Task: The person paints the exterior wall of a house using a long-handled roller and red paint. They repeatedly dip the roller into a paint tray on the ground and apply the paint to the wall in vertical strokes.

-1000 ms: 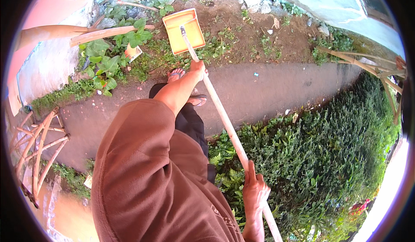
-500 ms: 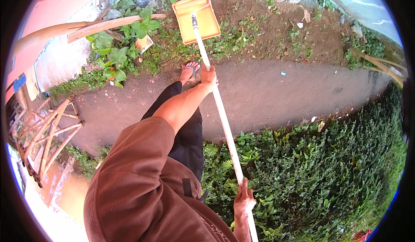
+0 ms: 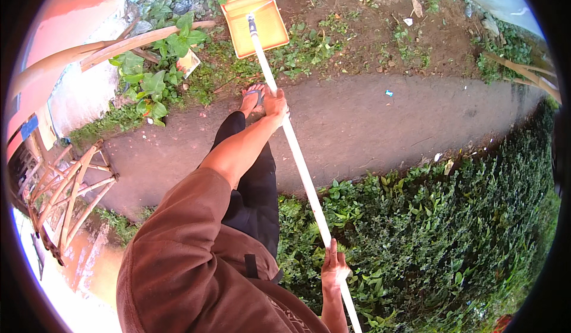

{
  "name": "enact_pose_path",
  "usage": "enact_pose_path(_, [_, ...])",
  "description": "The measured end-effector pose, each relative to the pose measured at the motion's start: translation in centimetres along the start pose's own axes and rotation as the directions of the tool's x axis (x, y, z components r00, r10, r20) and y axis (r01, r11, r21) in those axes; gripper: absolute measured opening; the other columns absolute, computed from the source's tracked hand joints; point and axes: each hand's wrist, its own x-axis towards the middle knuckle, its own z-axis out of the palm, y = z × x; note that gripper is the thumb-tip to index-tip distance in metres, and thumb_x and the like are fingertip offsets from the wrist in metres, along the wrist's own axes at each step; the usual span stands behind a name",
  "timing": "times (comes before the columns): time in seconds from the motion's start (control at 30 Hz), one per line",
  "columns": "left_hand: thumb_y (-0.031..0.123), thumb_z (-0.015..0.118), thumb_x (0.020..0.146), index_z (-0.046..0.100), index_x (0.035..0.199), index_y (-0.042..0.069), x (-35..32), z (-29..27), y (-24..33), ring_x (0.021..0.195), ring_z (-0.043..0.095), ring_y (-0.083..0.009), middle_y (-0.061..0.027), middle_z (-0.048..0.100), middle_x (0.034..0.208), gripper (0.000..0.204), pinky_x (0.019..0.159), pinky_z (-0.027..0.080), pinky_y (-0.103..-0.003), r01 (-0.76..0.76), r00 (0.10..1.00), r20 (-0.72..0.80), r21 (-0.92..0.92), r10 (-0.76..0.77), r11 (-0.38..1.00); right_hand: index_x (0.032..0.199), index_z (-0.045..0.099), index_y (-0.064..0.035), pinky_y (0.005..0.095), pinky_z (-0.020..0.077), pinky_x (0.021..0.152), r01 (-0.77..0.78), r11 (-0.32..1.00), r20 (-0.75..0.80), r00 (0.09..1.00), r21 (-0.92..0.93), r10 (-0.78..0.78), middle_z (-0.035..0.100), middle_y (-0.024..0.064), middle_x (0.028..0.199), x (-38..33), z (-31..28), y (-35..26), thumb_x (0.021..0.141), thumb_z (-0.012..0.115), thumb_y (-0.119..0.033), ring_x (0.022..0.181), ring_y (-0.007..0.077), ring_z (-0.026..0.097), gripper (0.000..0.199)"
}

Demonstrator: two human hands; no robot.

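A long white pole [image 3: 302, 165] slants across the view, with a paint roller frame [image 3: 252, 24] at its far end. The frame rests in an orange paint tray [image 3: 264, 46] that lies on the ground; I cannot make out the roller cover against the orange inside. Partway along the pole, my left hand [image 3: 275, 106] is closed around it, arm stretched forward. Closer to the near end, my right hand [image 3: 334, 267] grips the same pole, some fingers lying along it.
A grey path [image 3: 380, 119] crosses the middle, with my sandalled foot [image 3: 252, 98] at its far edge. Dense green shrubs [image 3: 428, 238] border the near right. Bamboo poles [image 3: 128, 46] jut in at upper left, above leafy plants. A bamboo frame [image 3: 74, 190] stands at left.
The view has shifted and turned slightly, so the tray, pole and left hand appear a little farther left. Both hands keep their hold, and the roller frame stays in the tray.
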Motion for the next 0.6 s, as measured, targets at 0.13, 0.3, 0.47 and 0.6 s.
enact_pose_path(0.13, [0.018, 0.051, 0.097, 0.033, 0.132, 0.015, 0.3, 0.2, -1.2, 0.034, 0.044, -0.0166, -0.0051, 0.045, 0.054, 0.039, 0.028, 0.035, -0.032, -0.014, 1.0, -0.025, 0.007, 0.015, 1.0, 0.137, 0.055, -0.0264, 0.0385, 0.0457, 0.041, -0.001, 0.999, -0.01, 1.0, 0.048, 0.001, 0.051, 0.0042, 0.065, -0.1, 1.8, 0.5, 0.09, 0.069, -0.026, 0.045, 0.0234, 0.052, 0.049])
enact_pose_path(0.3, [0.017, 0.048, 0.098, 0.034, 0.135, 0.016, 2.6, 0.2, -4.2, 0.034, 0.044, -0.0172, -0.0067, 0.047, 0.053, 0.04, 0.028, 0.036, -0.032, -0.121, 0.989, -0.074, 0.068, 0.126, 0.99, 0.137, 0.055, -0.0196, 0.037, 0.0447, 0.041, 0.038, 0.998, 0.007, 0.999, 0.051, -0.038, 0.056, 0.0043, 0.068, 0.2, 3.9, 1.4, 0.091, 0.067, -0.022, 0.046, 0.0227, 0.054, 0.047])
enact_pose_path(0.47, [0.017, 0.046, 0.098, 0.034, 0.135, 0.021, -0.8, -0.1, -0.4, 0.033, 0.043, -0.0177, -0.0075, 0.045, 0.051, 0.039, 0.029, 0.036, -0.032, -0.064, 0.996, -0.046, 0.117, 0.07, 0.991, 0.137, 0.055, -0.0189, 0.037, 0.0423, 0.04, 0.013, 0.996, 0.016, 1.0, 0.092, -0.015, 0.052, 0.0046, 0.066, -0.3, 6.4, 0.8, 0.091, 0.066, -0.021, 0.045, 0.0231, 0.05, 0.047])
enact_pose_path(0.6, [0.018, 0.047, 0.098, 0.036, 0.135, 0.024, -1.3, -0.3, -0.3, 0.032, 0.042, -0.0198, -0.0081, 0.044, 0.051, 0.039, 0.03, 0.037, -0.036, -0.013, 0.999, -0.037, 0.048, 0.015, 0.999, 0.135, 0.056, -0.0224, 0.0383, 0.0433, 0.04, -0.022, 0.991, 0.027, 0.999, 0.129, 0.019, 0.051, 0.0044, 0.066, -0.4, 7.6, 0.2, 0.091, 0.067, -0.024, 0.046, 0.023, 0.051, 0.046])
